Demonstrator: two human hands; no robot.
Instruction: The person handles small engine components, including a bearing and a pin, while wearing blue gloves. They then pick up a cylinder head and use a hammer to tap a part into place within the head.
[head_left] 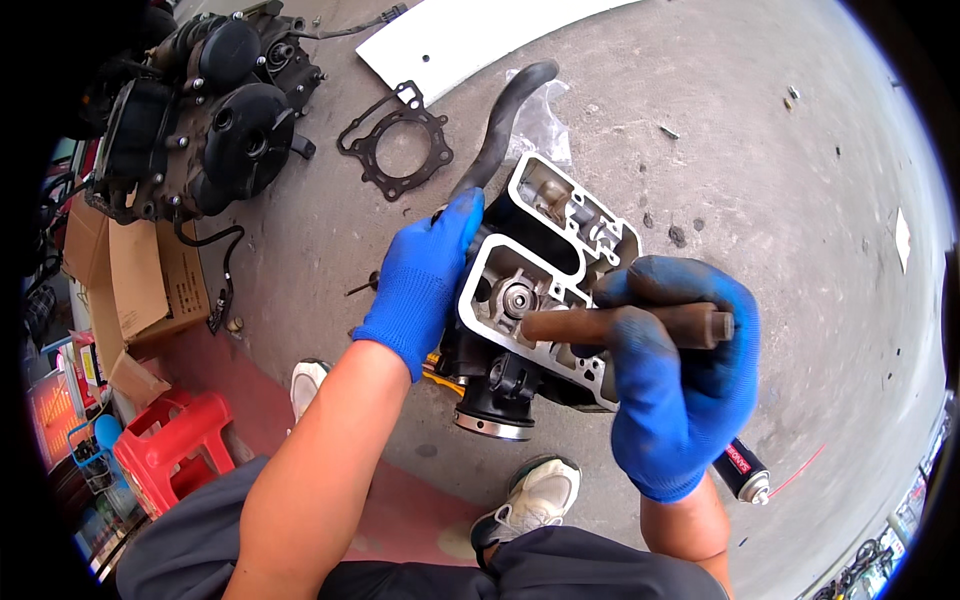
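A silver and black engine cylinder head [468, 312] is in front of me, its open top facing up with a round valve spring retainer [519, 300] showing in one bay. My left hand [425, 270], in a blue knit glove, grips its left side near a black rubber hose [497, 130]; the fingertips are hidden. In a dirtied blue glove, my right hand [680, 370] is closed around a brown, rod-shaped tool [585, 326]. The rod's left end lies over the cylinder head beside the retainer; whether it touches cannot be made out.
On the concrete floor lie a black gasket [437, 158], a clear plastic bag [545, 125] and a white panel [460, 35]. A dark engine block [215, 125] stands at far left, above a cardboard box [150, 270] and red stool [175, 450]. A spray can [742, 470] lies right.
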